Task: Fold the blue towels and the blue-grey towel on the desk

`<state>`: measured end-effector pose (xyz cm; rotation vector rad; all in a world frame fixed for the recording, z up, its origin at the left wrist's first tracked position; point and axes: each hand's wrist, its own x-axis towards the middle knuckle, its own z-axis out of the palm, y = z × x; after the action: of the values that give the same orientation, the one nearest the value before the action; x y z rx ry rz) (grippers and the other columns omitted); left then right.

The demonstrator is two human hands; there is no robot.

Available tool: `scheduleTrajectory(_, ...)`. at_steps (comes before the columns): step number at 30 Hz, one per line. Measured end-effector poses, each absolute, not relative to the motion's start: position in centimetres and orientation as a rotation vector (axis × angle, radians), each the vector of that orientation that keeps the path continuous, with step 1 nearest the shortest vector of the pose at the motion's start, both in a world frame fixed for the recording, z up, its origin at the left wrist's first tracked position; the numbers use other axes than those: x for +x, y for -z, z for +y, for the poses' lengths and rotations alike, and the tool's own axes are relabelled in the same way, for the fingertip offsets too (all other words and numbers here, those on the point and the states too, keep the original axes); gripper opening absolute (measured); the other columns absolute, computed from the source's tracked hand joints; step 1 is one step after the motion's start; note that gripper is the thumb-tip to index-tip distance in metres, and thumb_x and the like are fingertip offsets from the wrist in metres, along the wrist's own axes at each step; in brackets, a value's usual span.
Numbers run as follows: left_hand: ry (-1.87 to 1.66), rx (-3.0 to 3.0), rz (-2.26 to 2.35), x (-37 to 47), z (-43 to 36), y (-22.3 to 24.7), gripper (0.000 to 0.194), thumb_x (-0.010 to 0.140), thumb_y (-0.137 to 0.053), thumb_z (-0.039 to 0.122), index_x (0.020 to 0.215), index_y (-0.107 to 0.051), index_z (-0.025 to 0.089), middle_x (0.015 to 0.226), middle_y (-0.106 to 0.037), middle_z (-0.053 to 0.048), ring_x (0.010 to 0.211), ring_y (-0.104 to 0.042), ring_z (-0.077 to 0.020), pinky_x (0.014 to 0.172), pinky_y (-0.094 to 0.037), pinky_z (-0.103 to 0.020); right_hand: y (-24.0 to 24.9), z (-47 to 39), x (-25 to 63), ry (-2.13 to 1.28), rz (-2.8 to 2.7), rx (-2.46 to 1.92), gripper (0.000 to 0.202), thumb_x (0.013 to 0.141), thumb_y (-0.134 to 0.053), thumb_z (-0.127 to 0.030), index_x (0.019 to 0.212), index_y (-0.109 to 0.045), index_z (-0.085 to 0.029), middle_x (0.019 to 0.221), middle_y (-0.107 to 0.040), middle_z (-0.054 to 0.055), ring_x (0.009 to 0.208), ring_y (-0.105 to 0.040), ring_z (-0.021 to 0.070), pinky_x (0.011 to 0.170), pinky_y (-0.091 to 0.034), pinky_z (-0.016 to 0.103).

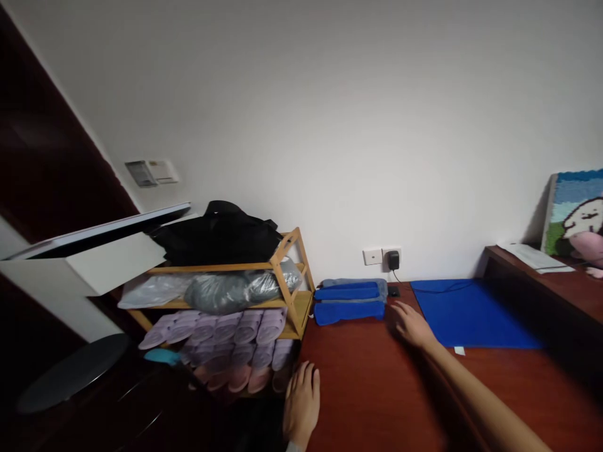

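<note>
My left hand (pixel 302 402) lies at the left edge of the reddish-brown tabletop (pixel 358 389), fingers stretched out and holding nothing. Farther in, my right hand (pixel 412 323) reaches over the table with its fingers extended, nothing visible in them; whether it touches the surface I cannot tell. Just left of its fingertips are folded cloths (pixel 349 311), blue and grey-blue, laid in strips against the wall. To the right of that hand a blue cloth (pixel 475 317) is spread flat, with a small white tag (pixel 459 351) at its front edge.
A black plug adapter (pixel 392 260) sits in the wall socket, its cord crossing the blue cloth. Left stands a wooden rack (pixel 287 295) with lilac slippers (pixel 238 326), plastic-wrapped items and a black bag (pixel 219 235). A raised shelf (pixel 541 276) holds a picture (pixel 577 213).
</note>
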<state>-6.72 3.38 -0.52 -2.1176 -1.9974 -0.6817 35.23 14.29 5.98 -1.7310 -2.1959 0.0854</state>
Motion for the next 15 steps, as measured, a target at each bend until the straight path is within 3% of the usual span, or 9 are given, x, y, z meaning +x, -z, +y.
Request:
scheduleTrajectory(3,0.679,-2.109,-2.021,-6.5,3.1,0.5,0.049,0.107,-0.031,0.033,0.133,-0.07,0.019,0.142,-0.071,-0.011,0.135,-0.063,-0.028,0.115,-0.05,-0.048,-6.8,16.7,29.7,-0.166,-2.191,-1.804,0.072,0.088,-0.05,-0.017,0.16,-0.04,-0.016,0.166,-0.043,0.013,0.147,-0.044,0.0244,0.118,-0.038,0.035)
scheduleTrajectory(6,0.687,-2.101,-2.042,-6.3,2.9,0.5,0.048,0.107,-0.032,0.033,0.133,-0.07,0.02,0.143,-0.07,-0.01,0.135,-0.062,-0.0278,0.115,-0.048,-0.048,-7.0,17.6,26.7,-0.188,-2.158,-1.887,0.067,0.087,-0.052,-0.017,0.154,-0.048,-0.018,0.15,-0.058,0.016,0.128,-0.06,0.0291,0.105,-0.049,0.039)
scheduleTrajectory(8,0.695,-2.088,-2.063,-6.2,2.7,0.5,0.048,0.107,-0.033,0.034,0.134,-0.07,0.02,0.144,-0.07,-0.01,0.136,-0.061,-0.028,0.116,-0.047,-0.048,-6.8,16.6,25.6,-0.172,-2.149,-1.906,0.059,0.089,-0.052,-0.018,0.148,-0.055,-0.02,0.142,-0.063,0.017,0.121,-0.063,0.0312,0.1,-0.05,0.04)
scheduleTrajectory(15,0.747,-2.071,-2.081,-5.8,2.7,0.3,0.046,0.106,-0.034,0.032,0.133,-0.071,0.021,0.142,-0.07,-0.011,0.134,-0.061,-0.0272,0.116,-0.045,-0.047,-2.3,4.8,27.6,-0.23,-2.14,-1.73,0.056,0.09,-0.051,-0.026,0.145,-0.061,-0.025,0.141,-0.064,0.013,0.126,-0.061,0.0319,0.11,-0.047,0.043)
